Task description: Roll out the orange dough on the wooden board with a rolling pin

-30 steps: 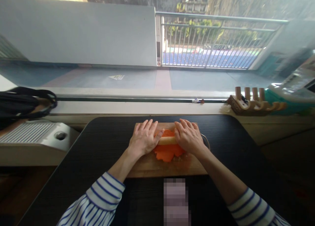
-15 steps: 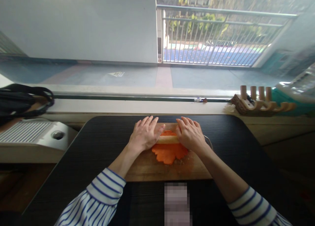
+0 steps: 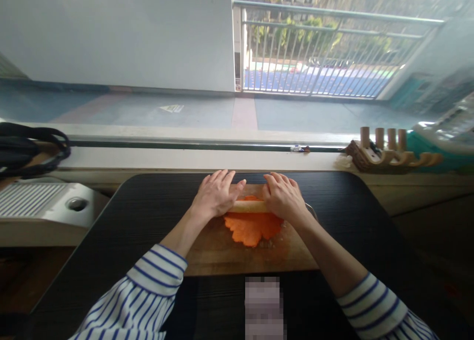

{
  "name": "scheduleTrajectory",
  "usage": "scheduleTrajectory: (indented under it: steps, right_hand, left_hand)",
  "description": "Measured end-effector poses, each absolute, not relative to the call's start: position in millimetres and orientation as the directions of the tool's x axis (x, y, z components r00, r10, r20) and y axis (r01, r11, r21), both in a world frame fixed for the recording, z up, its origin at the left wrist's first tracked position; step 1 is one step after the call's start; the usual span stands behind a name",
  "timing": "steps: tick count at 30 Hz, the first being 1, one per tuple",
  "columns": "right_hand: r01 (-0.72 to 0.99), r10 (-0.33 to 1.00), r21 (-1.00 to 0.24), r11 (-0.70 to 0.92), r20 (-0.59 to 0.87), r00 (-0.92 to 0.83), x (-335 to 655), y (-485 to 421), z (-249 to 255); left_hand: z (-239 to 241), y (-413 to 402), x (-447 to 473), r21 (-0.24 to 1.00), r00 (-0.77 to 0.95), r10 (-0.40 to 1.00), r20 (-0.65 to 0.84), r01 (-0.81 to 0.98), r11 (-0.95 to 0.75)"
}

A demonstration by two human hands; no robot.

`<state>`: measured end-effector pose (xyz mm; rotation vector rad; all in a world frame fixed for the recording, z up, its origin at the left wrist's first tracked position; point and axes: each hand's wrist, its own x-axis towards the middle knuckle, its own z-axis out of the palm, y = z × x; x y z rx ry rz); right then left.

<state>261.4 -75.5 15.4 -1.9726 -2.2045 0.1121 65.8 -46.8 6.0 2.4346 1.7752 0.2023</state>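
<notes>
A light wooden rolling pin (image 3: 247, 207) lies crosswise over a thin, ragged sheet of orange dough (image 3: 252, 229). My left hand (image 3: 217, 194) curves over the pin's left end, thumb pointing inward along it. Over the right end rests my right hand (image 3: 283, 195), knuckles bent and fingertips pointing forward. Both hands hide the ends of the pin. Beneath the dough is a wooden cutting board (image 3: 222, 263), with small crumbs scattered by the dough's lower right edge.
The board sits on a black table (image 3: 148, 211) against a window sill (image 3: 177, 159). A round metal rim (image 3: 311, 211) shows behind my right wrist. On the right of the sill stands a wooden pegged rack (image 3: 385, 154); at left are a black bag (image 3: 29, 149) and a white ridged unit (image 3: 55, 204).
The pin and both hands sit slightly farther forward in the picture, while the whole view has shifted a little. The grip on the rolling pin looks the same.
</notes>
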Motion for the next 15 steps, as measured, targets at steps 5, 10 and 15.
scheduleTrajectory:
  steps: [5,10,15]
  right_hand:
    - [0.975,0.994,-0.200,0.096,0.073,-0.083,261.8,-69.3,15.7]
    - [0.971,0.996,-0.226,0.077,0.051,-0.067,262.5,-61.6,18.3]
    - [0.973,0.998,-0.225,0.058,0.029,-0.053,262.3,-60.7,20.3]
  left_hand:
    - [5.2,-36.9,66.4,0.176,0.310,0.949,0.060,0.932,-0.316]
    - [6.7,-26.6,69.7,0.168,0.316,0.944,0.097,0.930,-0.328]
    - [6.6,-25.7,70.6,0.167,0.317,0.944,0.090,0.930,-0.328]
